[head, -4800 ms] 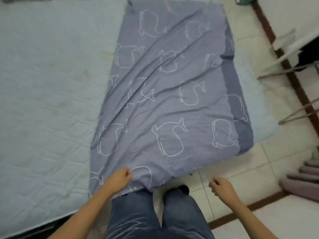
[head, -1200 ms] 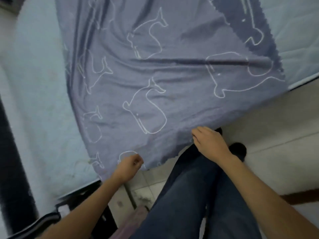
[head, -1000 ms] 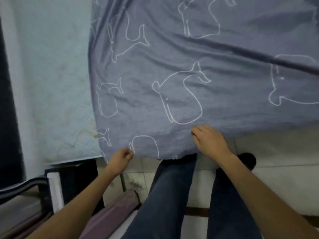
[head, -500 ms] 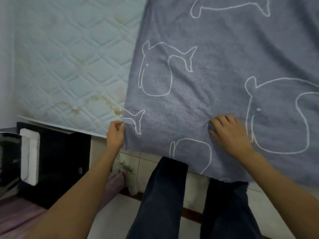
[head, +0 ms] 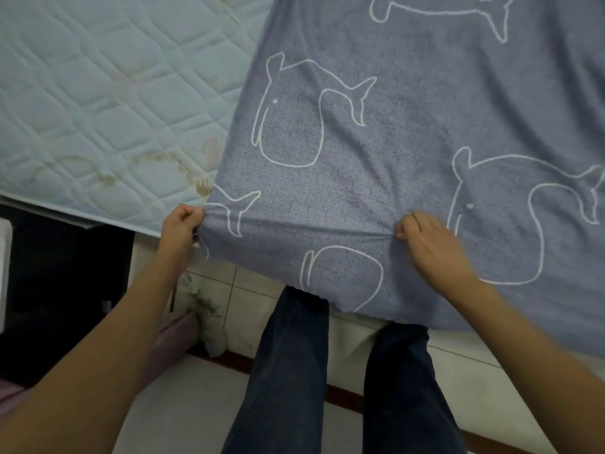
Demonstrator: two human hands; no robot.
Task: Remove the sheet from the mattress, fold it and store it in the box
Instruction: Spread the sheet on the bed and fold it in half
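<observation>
Sheet (head: 409, 126): grey-blue with white whale outlines (head: 294, 119), fills the upper right of the view. It lies on the mattress, and its near edge hangs off the mattress side, over the floor and in front of the person's legs.

Mattress (head: 98, 93): pale blue and quilted, bare on the upper left. The sheet's left edge runs diagonally across it. Yellow-brown stains (head: 196, 185) sit near the mattress's lower edge, just beside the sheet corner.

Floor (head: 255, 290): light tile with a brown strip (head: 343, 401) crossing it under the legs. Dirty patch in the corner near the left forearm.

Legs in dark jeans (head: 288, 371): 2, standing at the mattress side, with the tops hidden behind the hanging sheet.

Black object (head: 65, 290): at the left edge, below the mattress corner. Can't tell what it is. A purple item (head: 170, 339) lies on the floor next to it, partly hidden by the left arm.

Left hand (head: 179, 229): clenched into a fist around the sheet's left corner, with fabric bunched in the grip.

Right hand (head: 432, 244): palm down on the sheet, fingers curled, pinching a gather of fabric near the lower edge.

The cloth is taut between the 2 hands — a straight crease runs from 1 grip to the other.
</observation>
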